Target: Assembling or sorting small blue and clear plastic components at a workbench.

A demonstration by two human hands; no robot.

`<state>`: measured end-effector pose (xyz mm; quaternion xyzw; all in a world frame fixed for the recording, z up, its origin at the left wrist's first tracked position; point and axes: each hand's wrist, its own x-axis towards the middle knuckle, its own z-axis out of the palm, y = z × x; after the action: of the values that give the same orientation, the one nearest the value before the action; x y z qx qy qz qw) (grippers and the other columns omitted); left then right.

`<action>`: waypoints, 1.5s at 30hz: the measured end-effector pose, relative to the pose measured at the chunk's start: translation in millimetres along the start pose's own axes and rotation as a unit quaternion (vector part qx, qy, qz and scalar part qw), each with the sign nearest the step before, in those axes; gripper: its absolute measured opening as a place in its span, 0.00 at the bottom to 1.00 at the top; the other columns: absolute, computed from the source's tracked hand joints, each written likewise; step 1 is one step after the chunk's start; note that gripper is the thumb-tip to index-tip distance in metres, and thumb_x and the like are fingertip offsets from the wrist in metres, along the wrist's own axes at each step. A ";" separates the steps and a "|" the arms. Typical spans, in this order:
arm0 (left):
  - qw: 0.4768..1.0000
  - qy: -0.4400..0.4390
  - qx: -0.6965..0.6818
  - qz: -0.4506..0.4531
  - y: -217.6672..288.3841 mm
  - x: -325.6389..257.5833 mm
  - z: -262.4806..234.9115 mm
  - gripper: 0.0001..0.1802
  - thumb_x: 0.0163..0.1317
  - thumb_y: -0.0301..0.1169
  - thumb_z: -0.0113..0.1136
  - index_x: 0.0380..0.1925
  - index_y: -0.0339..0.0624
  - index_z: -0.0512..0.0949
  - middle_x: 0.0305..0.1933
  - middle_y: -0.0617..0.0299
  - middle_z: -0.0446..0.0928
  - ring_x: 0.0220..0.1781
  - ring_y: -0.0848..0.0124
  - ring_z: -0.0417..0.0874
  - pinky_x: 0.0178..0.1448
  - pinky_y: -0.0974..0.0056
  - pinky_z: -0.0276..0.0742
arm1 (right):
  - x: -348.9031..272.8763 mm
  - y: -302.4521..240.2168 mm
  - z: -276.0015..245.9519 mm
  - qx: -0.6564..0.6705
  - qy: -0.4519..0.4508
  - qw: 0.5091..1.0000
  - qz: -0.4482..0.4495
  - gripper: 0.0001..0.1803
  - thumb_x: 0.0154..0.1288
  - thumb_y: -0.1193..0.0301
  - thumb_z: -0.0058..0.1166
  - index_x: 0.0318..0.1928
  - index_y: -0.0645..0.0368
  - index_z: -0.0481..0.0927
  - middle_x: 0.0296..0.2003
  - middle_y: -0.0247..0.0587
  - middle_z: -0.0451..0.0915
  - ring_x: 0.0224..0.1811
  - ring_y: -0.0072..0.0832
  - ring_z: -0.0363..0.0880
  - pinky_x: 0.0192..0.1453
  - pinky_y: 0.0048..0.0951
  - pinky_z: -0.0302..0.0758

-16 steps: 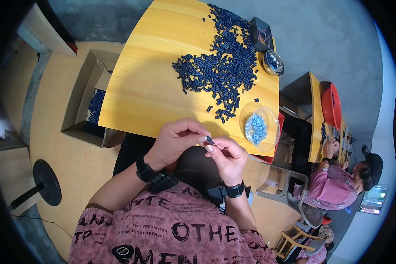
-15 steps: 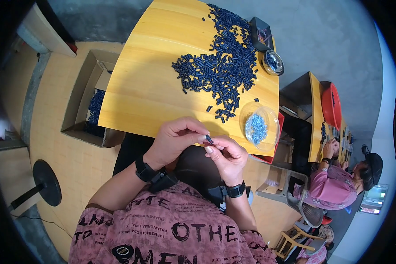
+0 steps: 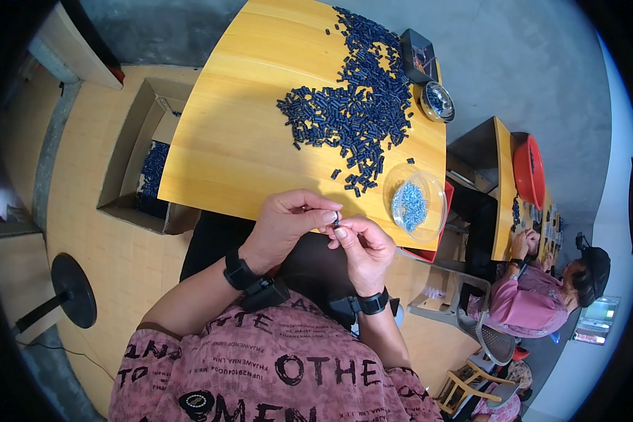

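Currently, left hand and right hand are pinching one dark piece; loose pile is lying beyond, finished count unclear.

the small dark piece has turned, slanting less in view

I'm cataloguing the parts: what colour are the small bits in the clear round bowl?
Pale blue: small bits in the clear round bowl, best seen in the head view.
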<state>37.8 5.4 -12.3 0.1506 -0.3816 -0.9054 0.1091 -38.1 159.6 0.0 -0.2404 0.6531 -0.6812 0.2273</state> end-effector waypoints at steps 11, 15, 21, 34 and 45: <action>0.928 0.012 0.332 0.168 -0.4 22.5 -29.1 0.06 0.60 0.21 0.67 0.38 0.35 0.85 0.37 0.62 0.83 0.37 0.76 0.82 0.43 0.70 0.77 | 25.3 31.1 14.3 -0.016 0.011 0.995 0.097 0.04 0.68 0.77 0.60 0.40 0.65 0.84 0.33 0.37 0.85 0.30 0.21 0.79 0.37 0.23 0.78; 0.879 0.059 0.426 0.208 -2.9 28.1 -32.5 0.08 0.57 0.21 0.67 0.39 0.35 0.83 0.36 0.59 0.82 0.36 0.74 0.82 0.40 0.69 0.77 | 43.0 32.5 21.2 -0.261 0.017 0.963 -0.057 0.04 0.61 0.78 0.65 0.37 0.61 0.86 0.31 0.42 0.84 0.31 0.29 0.81 0.37 0.29 0.76; 0.764 0.066 0.538 0.349 -7.2 23.7 -36.8 0.11 0.55 0.19 0.66 0.39 0.38 0.80 0.34 0.54 0.81 0.36 0.57 0.83 0.39 0.62 0.79 | 52.3 22.3 17.2 -0.283 -0.003 0.959 -0.007 0.04 0.61 0.77 0.66 0.37 0.63 0.86 0.29 0.40 0.84 0.28 0.24 0.80 0.37 0.24 0.76; 0.728 0.035 0.551 0.406 -11.9 20.1 -42.3 0.09 0.56 0.17 0.63 0.37 0.38 0.81 0.31 0.54 0.80 0.36 0.54 0.84 0.38 0.57 0.79 | 73.1 16.0 18.0 -0.208 -0.069 0.964 0.152 0.04 0.59 0.79 0.67 0.33 0.65 0.84 0.26 0.34 0.83 0.28 0.17 0.76 0.34 0.21 0.74; 0.698 0.026 0.583 0.414 -9.0 23.4 -42.9 0.14 0.50 0.16 0.62 0.38 0.37 0.79 0.31 0.55 0.78 0.37 0.56 0.83 0.38 0.61 0.79 | 79.6 21.3 18.6 -0.272 -0.095 0.951 0.115 0.05 0.58 0.81 0.65 0.30 0.64 0.81 0.23 0.35 0.81 0.25 0.18 0.74 0.31 0.25 0.72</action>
<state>30.6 -24.0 -51.7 0.0345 -0.8542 -0.3606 0.3729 -88.9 94.5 -18.3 -0.2802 0.8120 -0.4211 0.2912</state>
